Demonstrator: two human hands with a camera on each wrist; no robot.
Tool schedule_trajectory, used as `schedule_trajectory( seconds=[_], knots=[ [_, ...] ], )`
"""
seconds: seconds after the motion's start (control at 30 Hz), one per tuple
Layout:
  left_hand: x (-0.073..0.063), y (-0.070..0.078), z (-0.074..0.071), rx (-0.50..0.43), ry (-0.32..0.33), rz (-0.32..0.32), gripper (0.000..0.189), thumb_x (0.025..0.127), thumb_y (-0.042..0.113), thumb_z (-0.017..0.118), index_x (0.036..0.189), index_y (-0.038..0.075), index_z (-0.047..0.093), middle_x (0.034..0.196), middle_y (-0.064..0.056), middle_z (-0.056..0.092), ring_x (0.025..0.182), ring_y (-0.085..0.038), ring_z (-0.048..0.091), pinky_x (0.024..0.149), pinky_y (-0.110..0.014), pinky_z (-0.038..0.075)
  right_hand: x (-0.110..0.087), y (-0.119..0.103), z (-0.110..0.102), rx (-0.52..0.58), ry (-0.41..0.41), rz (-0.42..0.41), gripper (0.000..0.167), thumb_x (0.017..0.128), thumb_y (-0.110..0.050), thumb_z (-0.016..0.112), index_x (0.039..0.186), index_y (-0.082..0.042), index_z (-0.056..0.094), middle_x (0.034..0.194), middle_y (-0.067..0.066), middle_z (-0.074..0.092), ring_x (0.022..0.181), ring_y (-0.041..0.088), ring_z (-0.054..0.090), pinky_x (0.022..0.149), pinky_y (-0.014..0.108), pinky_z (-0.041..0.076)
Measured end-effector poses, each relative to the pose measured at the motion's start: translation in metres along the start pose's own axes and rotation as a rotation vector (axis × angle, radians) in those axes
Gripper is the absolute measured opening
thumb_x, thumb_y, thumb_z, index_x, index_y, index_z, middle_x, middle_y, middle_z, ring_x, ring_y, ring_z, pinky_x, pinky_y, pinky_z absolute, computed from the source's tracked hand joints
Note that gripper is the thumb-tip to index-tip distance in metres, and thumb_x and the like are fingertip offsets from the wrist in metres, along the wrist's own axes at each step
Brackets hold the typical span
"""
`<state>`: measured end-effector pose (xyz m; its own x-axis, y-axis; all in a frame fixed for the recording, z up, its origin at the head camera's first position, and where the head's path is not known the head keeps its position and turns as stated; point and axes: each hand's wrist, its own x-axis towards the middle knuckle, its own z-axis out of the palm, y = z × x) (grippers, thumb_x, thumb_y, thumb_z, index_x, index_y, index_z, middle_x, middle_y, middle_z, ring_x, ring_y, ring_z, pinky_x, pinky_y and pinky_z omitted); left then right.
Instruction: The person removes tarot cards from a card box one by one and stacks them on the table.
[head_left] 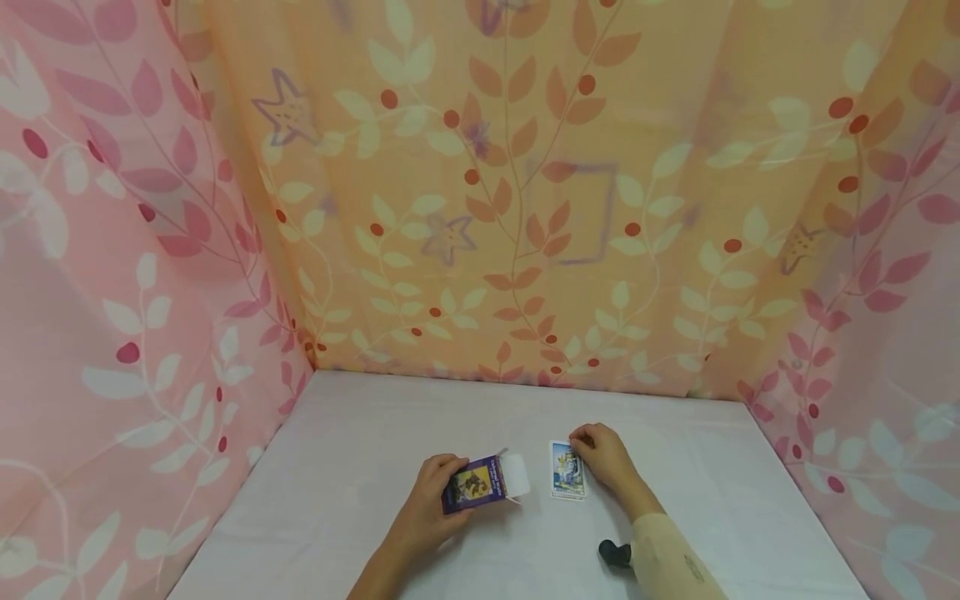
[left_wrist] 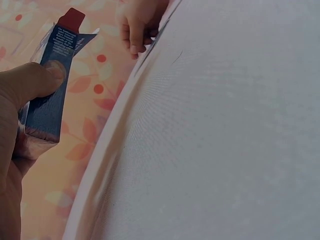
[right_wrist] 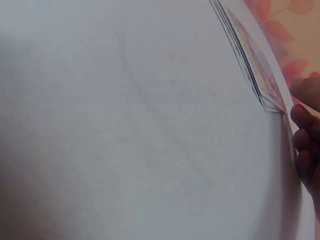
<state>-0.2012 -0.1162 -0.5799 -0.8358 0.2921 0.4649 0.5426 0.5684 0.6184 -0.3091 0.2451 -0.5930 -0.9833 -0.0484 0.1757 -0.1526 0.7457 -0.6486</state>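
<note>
Card box (head_left: 474,485), purple with a yellow-toned picture on its front, is in the left hand (head_left: 431,508), left of the card stack and nearer the table's left edge than the stack is. Left hand clamped on it: thumb along one narrow side, fingers bent round the opposite one, front face between them. Left wrist view has the thumb flat on a dark blue side with small white print; red tab sticks up at that end. White flap (head_left: 515,474) is unfolded at the box's right end, pointing toward the stack.

Card stack (head_left: 566,471) lies on the table (head_left: 360,417), right of middle, well in from the far edge. Top card picture side up, blue scene, white border. Edges slightly uneven, several layers visible in right wrist view.

Right hand (head_left: 609,458) is at the stack's far right corner, fingers bent, tips right by the card edge. Cannot tell if the fingertips touch or pinch a card. Hands well apart, stack between them.

Beige sleeve (head_left: 675,558) on the right arm, black object (head_left: 615,553) just beside its cuff. Orange leaf-print cloth (head_left: 517,208) along the table's far edge, pink leaf-print cloth at the left and right edges.
</note>
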Motion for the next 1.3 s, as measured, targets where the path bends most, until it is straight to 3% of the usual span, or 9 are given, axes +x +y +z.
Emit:
schedule_trajectory(
  seconds=[0.17, 0.37, 0.67, 0.87, 1.07, 1.3],
  knots=[
    [0.0, 0.0, 0.0, 0.013, 0.01, 0.012, 0.08, 0.071, 0.018, 0.094, 0.142, 0.02, 0.056, 0.138, 0.006, 0.049, 0.127, -0.013, 0.048, 0.107, -0.039, 0.05, -0.006, -0.006, 0.0, 0.036, -0.004, 0.024, 0.007, 0.096, -0.02, 0.072, 0.102, -0.016, 0.074, 0.096, -0.002, 0.065, 0.088, 0.016, 0.055, 0.081, 0.036, 0.048],
    [-0.001, 0.0, 0.0, 0.023, 0.011, 0.008, 0.08, 0.072, 0.019, 0.094, 0.142, 0.021, 0.056, 0.138, 0.007, 0.048, 0.127, -0.012, 0.047, 0.107, -0.037, 0.049, -0.014, -0.017, 0.0, 0.076, 0.051, 0.01, 0.008, 0.097, -0.02, 0.072, 0.101, -0.015, 0.074, 0.092, -0.003, 0.065, 0.086, 0.015, 0.056, 0.078, 0.033, 0.048],
    [0.0, -0.001, 0.0, 0.036, 0.014, 0.016, 0.08, 0.072, 0.02, 0.094, 0.142, 0.021, 0.055, 0.138, 0.007, 0.048, 0.127, -0.012, 0.048, 0.107, -0.035, 0.049, -0.03, -0.037, -0.001, 0.145, 0.088, 0.023, 0.011, 0.096, -0.019, 0.072, 0.105, -0.015, 0.075, 0.095, -0.003, 0.066, 0.089, 0.016, 0.054, 0.083, 0.034, 0.046],
    [0.0, -0.002, 0.001, 0.037, 0.023, 0.035, 0.082, 0.071, 0.018, 0.094, 0.142, 0.02, 0.055, 0.138, 0.006, 0.049, 0.126, -0.013, 0.048, 0.106, -0.034, 0.049, -0.039, -0.052, -0.002, 0.14, 0.159, -0.08, 0.009, 0.092, -0.014, 0.076, 0.101, -0.011, 0.076, 0.091, -0.004, 0.067, 0.086, 0.014, 0.055, 0.08, 0.033, 0.047],
    [0.0, -0.001, 0.001, 0.015, 0.009, 0.013, 0.081, 0.071, 0.017, 0.094, 0.143, 0.022, 0.055, 0.138, 0.006, 0.048, 0.127, -0.013, 0.047, 0.107, -0.038, 0.049, -0.051, -0.063, -0.002, 0.126, 0.214, -0.174, 0.009, 0.09, -0.01, 0.078, 0.099, -0.011, 0.076, 0.089, -0.006, 0.067, 0.083, 0.012, 0.056, 0.076, 0.036, 0.05],
    [-0.001, 0.003, 0.0, 0.005, -0.013, -0.02, 0.08, 0.073, 0.019, 0.093, 0.143, 0.023, 0.054, 0.139, 0.008, 0.047, 0.128, -0.012, 0.046, 0.108, -0.039, 0.048, -0.061, -0.072, 0.002, 0.15, 0.208, -0.147, 0.011, 0.089, -0.012, 0.079, 0.098, -0.018, 0.075, 0.088, -0.009, 0.065, 0.084, 0.015, 0.057, 0.074, 0.028, 0.048]
  ],
)
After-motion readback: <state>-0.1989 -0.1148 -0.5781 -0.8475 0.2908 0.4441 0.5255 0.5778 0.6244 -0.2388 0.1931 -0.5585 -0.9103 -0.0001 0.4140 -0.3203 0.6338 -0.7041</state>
